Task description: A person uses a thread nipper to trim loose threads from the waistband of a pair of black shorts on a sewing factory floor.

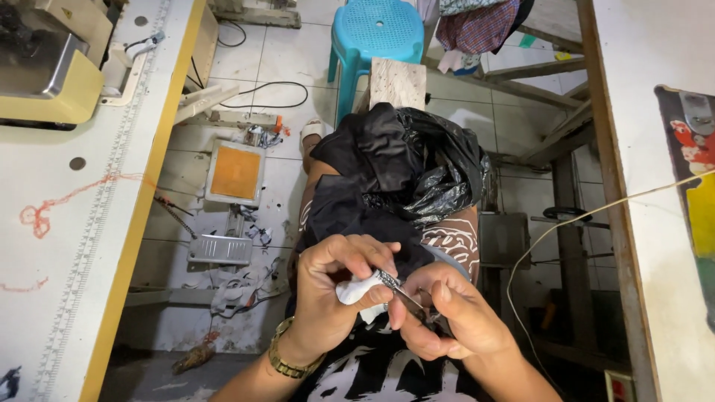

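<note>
Cloth [356, 288], a small white scrap, is sitting pinched in my left hand [335, 298], just above my lap. I am pressing it between thumb and curled fingers, so that hand is closed around it. My right hand [447, 316] is gripping a slim metal tool [398, 289], likely small scissors or a clipper, with its tip touching the scrap. I am judging that the work goes best if I keep the scrap taut and the tip close to the pinch, well clear of my fingertips. Beyond my hands, black fabric [372, 179] and a black plastic bag [443, 179] are lying heaped on my knees. Left of my left hand, a white sewing table [67, 246] is standing.
</note>
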